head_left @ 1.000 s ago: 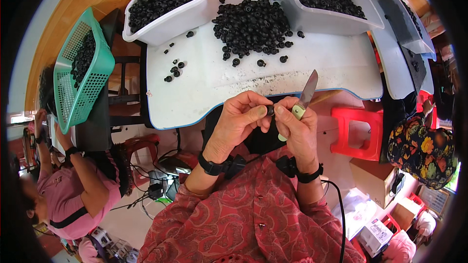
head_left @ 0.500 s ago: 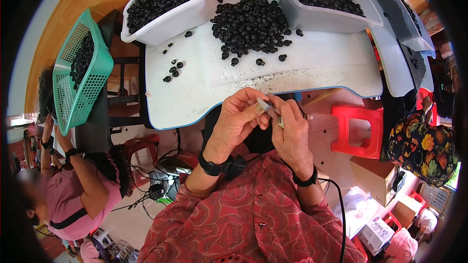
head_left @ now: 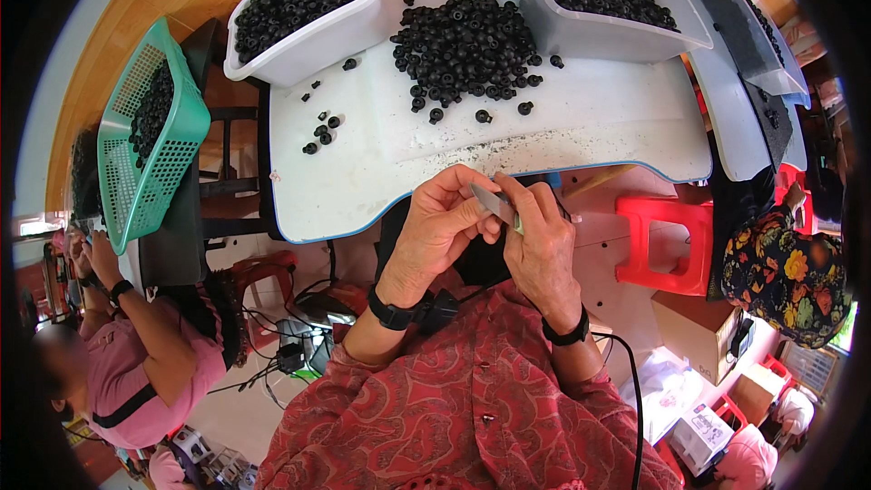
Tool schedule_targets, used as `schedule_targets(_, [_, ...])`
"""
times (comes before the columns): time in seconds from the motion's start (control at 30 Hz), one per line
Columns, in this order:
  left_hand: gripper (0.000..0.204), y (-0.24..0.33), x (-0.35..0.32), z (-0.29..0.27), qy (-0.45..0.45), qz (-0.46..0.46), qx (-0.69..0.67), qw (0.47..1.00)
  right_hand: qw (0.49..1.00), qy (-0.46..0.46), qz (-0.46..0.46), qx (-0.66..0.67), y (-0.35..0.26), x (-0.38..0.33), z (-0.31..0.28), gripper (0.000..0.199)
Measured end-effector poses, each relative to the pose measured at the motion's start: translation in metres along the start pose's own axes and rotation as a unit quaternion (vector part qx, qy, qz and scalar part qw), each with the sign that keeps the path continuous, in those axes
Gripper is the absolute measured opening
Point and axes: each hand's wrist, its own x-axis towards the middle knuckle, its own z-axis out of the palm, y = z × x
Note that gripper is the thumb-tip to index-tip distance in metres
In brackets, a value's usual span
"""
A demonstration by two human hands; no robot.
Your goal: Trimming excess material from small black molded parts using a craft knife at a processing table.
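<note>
White table, blue edge, heap of black parts toward the back, a few strays nearer the front, fine crumbs along the near edge. Bins full of similar parts behind: left bin, right bin. Green basket off to the left, red stool on the floor to the right.

Change vs 1 s ago: knife is swung round. Blade pointed up and away then, with a small black part visible at the fingertips; now it lies across them, tip toward the left hand. Vs half a second ago: tip slightly further left, more blade face showing. Heap and bins unchanged.

Left hand: thumb and fingertips pinched together, grip clamped on the small black part; part itself now hidden by blade and fingers. Right hand: grip closed round the knife's pale green handle, fingertips just beside the left ones. Both hands sit just off the table's near edge, well apart from the heap.
</note>
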Motion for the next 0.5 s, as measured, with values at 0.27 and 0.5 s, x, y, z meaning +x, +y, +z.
schedule_targets(0.27, [0.015,-0.0002,0.0004,-0.0032,-0.025,0.007,0.022,0.999,1.000,-0.005,0.005,0.000,0.0010,0.0001,-0.0005,0.049])
schedule_targets(0.5, [0.012,0.0042,-0.0012,0.0016,-0.013,0.015,0.037,0.999,0.999,0.002,0.018,-0.035,0.0085,0.0016,0.0055,0.043])
